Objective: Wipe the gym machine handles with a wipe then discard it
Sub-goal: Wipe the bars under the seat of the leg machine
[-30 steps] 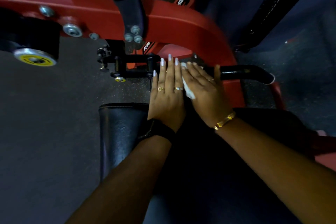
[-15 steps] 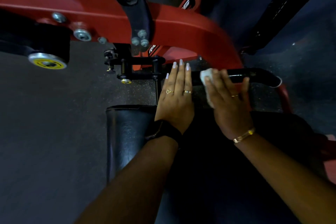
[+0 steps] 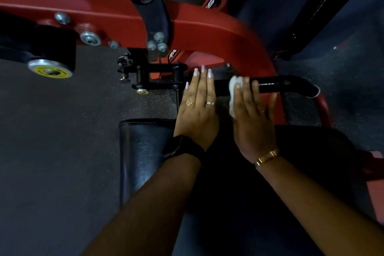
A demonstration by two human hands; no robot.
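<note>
Head view: one black handle [image 3: 280,85], one white wipe [image 3: 233,89], two grips. Left grip [image 3: 197,114] lies flat, palm down, fingers straight and together, tips over the handle's inner end; it holds nothing. Two rings [image 3: 210,102] on it, one dark wrist band [image 3: 182,148] behind it. Right grip [image 3: 252,118] sits just beside the left grip, not touching. Its fingers [image 3: 246,93] bend over the handle, nails hidden, thumb stuck out to its right. Wipe is bunched under the right grip's index side, pressed on the handle, poking out toward the left grip. One gold bracelet [image 3: 267,157] at the right wrist. Handle runs on past the right grip's thumb side to a bent open end. One red frame [image 3: 207,27] arches beyond both grips' fingertips. One black pad [image 3: 141,151] lies under the left wrist. Both forearms reach in from the bottom edge.
</note>
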